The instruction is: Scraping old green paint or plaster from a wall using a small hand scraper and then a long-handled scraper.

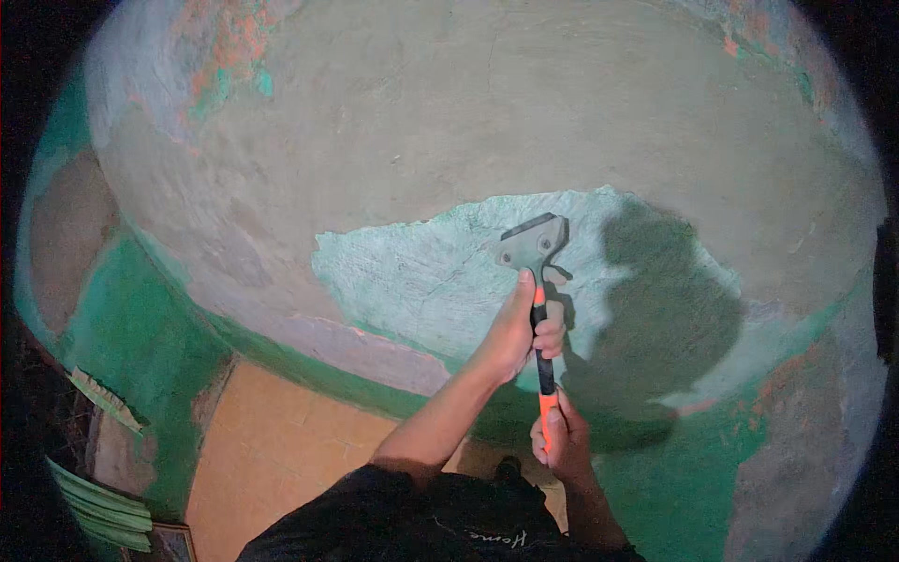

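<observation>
A long-handled wall scraper (535,242) with a grey head and a black-and-orange handle points up the wall in front of me. My left hand (523,330) grips the upper handle, its thumb lying just below the head. Lower down, my right hand (562,432) is closed around the orange end. Behind the tool is a patch of pale green paint (414,274) with a ragged upper edge, bordered above by bare grey plaster (435,119). Whether the blade touches the wall, I cannot tell.
Darker green paint (330,376) runs along the wall's lower part. Orange-tan floor tiles (281,435) lie below left. Near the lower left rim are a ridged green object (105,502) and a framed item (172,541). A dark shadow (653,316) falls on the wall at right.
</observation>
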Available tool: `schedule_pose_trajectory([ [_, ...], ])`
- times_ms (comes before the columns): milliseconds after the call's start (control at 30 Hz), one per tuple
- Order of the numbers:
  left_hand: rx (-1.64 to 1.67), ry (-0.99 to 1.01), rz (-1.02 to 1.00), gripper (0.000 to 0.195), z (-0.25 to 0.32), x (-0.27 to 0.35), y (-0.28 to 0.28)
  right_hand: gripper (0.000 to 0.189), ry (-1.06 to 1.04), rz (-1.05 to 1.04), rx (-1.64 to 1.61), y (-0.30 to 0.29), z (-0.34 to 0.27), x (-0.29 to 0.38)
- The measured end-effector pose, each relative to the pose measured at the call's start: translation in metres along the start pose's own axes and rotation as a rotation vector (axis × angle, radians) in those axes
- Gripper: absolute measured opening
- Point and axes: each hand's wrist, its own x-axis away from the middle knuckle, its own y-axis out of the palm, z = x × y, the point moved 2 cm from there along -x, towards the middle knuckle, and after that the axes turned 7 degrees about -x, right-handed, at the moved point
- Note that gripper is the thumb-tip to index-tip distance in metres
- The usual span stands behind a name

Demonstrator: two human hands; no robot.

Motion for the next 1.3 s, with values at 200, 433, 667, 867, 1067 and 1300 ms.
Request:
schedule_pose_trajectory([
  [200, -0.019, -0.029, -0.058, 0.053, -0.007, -0.005, -0.012, 0.052, -0.037, 0.007, -0.003, 0.007, 0.003, -0.004],
  [433, -0.022, -0.048, -0.002, 0.053, 0.001, -0.002, -0.003, 0.053, -0.045, 0.007, -0.054, 0.01, 0.013, -0.007],
  [667, -0.046, -0.047, -0.02, 0.052, -0.006, 0.0, -0.012, 0.052, -0.101, -0.062, -0.062, 0.003, 0.029, -0.009],
  [867, 0.022, -0.025, -0.005, 0.053, 0.002, -0.001, -0.019, 0.053, -0.006, -0.093, -0.13, 0.021, 0.005, -0.01],
  [1067, 0.03, -0.023, 0.017, 0.053, 0.009, 0.001, -0.015, 0.046, -0.018, -0.092, -0.126, 0.023, 0.005, -0.012],
  [1300, 0.011, 0.019, 0.07, 0.055, 0.024, 0.008, -0.009, 0.046, -0.046, -0.12, -0.09, 0.035, 0.001, -0.015],
])
